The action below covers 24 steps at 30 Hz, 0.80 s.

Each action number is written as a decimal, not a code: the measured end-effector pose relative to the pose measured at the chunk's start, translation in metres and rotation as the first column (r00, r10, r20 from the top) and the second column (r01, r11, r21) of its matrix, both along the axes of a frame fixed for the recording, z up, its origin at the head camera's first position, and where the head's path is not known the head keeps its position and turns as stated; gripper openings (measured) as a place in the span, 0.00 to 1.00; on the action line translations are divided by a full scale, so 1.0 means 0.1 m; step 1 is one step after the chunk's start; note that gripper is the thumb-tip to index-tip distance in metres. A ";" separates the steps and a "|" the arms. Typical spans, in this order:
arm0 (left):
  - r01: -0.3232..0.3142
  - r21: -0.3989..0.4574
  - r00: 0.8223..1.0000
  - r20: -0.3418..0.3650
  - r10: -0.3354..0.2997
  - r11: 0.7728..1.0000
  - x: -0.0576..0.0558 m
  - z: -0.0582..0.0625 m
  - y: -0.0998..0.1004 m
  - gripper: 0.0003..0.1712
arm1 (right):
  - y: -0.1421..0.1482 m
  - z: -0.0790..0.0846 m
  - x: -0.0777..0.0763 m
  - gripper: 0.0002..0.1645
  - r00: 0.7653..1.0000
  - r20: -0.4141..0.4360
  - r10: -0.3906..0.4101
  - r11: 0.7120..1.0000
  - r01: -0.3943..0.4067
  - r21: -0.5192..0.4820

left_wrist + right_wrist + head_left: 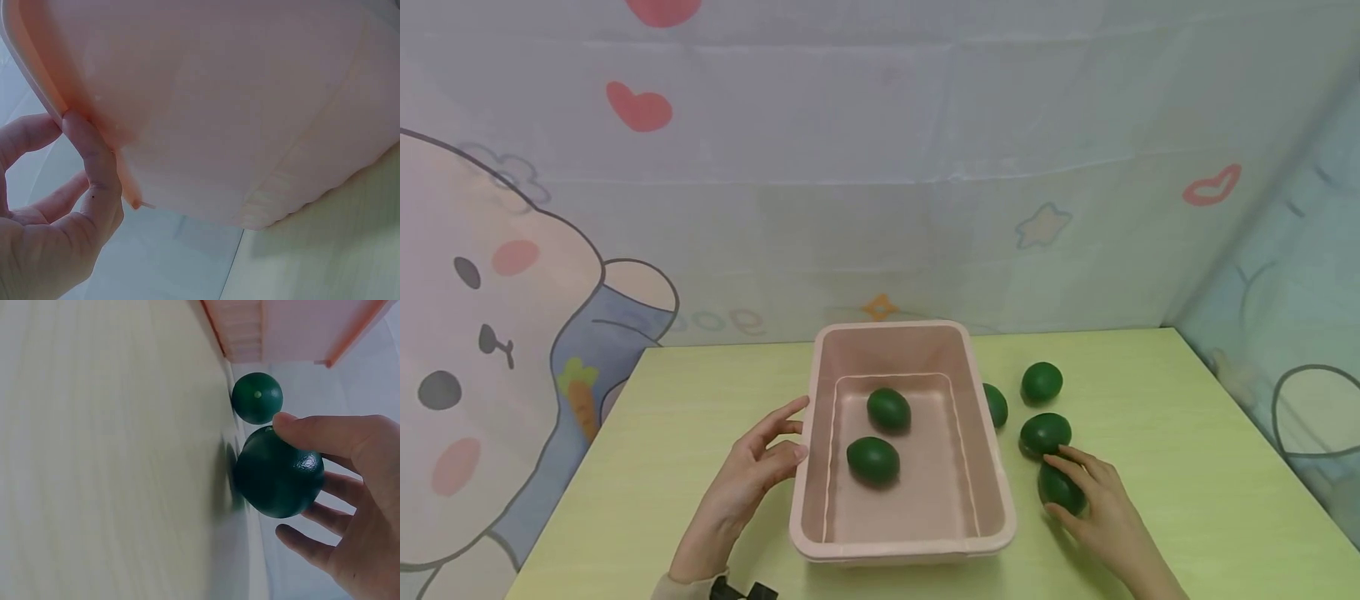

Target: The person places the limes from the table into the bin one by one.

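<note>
A pink plastic bin (904, 550) stands on the table. Two dark green limes (873, 461) lie inside it. My left hand (752, 467) is at the bin's left side; the left wrist view shows thumb and finger pinching its rim (37, 81). Right of the bin, my right hand (1097, 508) holds the nearest lime (1060, 489), thumb on one side and fingers on the other. In the right wrist view, the thumb lies on this lime (278, 475), with another lime (257, 398) beyond it.
Further back on the right lie a lime (1046, 434) close to the held one and another lime (1042, 382). A third lime (996, 406) is partly hidden by the bin's right wall. A printed cloth (880, 183) hangs behind the pale yellow-green table (1187, 433).
</note>
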State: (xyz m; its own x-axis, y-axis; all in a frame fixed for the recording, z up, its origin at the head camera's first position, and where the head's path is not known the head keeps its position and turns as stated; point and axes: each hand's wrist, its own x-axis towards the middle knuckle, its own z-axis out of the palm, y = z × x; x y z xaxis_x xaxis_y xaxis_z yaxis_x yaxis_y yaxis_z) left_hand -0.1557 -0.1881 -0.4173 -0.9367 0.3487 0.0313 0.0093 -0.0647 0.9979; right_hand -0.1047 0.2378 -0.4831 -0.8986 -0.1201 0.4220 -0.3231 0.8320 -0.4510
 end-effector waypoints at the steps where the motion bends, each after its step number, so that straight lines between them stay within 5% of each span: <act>1: 0.000 0.000 1.000 0.001 0.000 1.000 0.00 0.00 0.00 0.35 | 0.01 -0.01 0.00 0.37 1.000 0.001 -0.001 1.000 0.001 0.000; 24: -0.011 -0.005 1.000 0.012 0.011 1.000 0.01 0.02 0.01 0.35 | 0.04 -0.08 0.00 0.44 1.000 0.009 -0.015 1.000 0.015 -0.024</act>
